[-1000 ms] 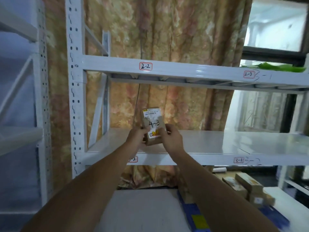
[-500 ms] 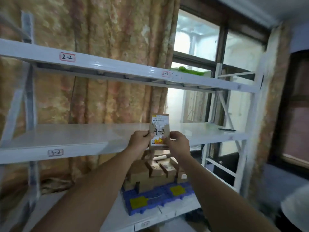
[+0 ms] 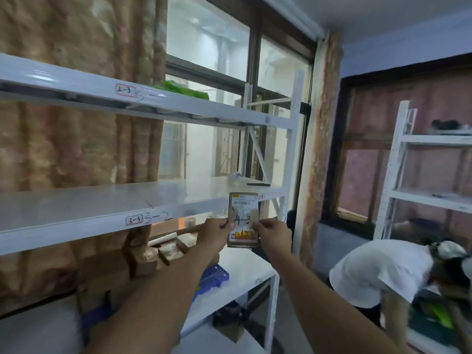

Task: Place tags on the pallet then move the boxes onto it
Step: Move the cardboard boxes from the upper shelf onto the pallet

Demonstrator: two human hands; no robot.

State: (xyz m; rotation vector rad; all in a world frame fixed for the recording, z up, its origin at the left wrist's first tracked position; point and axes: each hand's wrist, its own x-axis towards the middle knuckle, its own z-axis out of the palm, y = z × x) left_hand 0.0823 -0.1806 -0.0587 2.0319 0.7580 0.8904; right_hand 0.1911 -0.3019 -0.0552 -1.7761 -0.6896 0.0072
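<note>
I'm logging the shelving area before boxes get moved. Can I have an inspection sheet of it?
Surface: white metal rack; flat black item on its middle shelf.
Job's things: small brown cardboard box marked 4-3, held upright; blue plastic pallet on lower shelf, brown cardboard boxes piled on it.
Clutter: green item on upper shelf.
Grippers: left hand and right hand pinch the small box's sides.
Cables: nothing seen.
Surroundings: patterned curtain, window, second white rack, person in white shirt bending over.
</note>
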